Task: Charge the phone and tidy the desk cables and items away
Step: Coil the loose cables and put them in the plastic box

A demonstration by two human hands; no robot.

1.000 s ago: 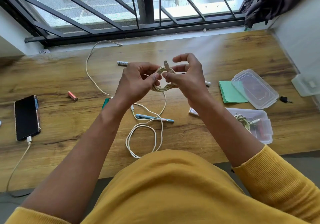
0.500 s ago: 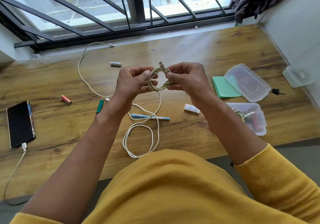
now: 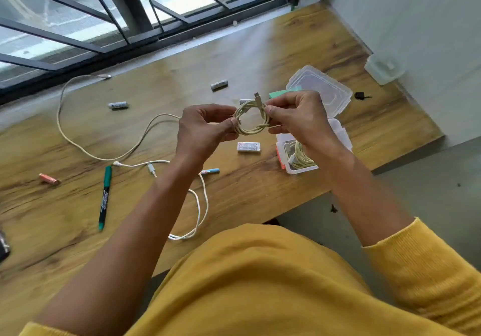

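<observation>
Both hands are raised above the middle of the wooden counter, holding a small coiled cable between them. The left hand pinches the coil's left side with curled fingers; the right hand pinches its right side, with the plug end standing upright just beside the thumb. Below the right wrist, near the counter's right front edge, an open clear box holds another coiled cable. A loose white cable trails to the front edge. A green marker lies towards the left front.
</observation>
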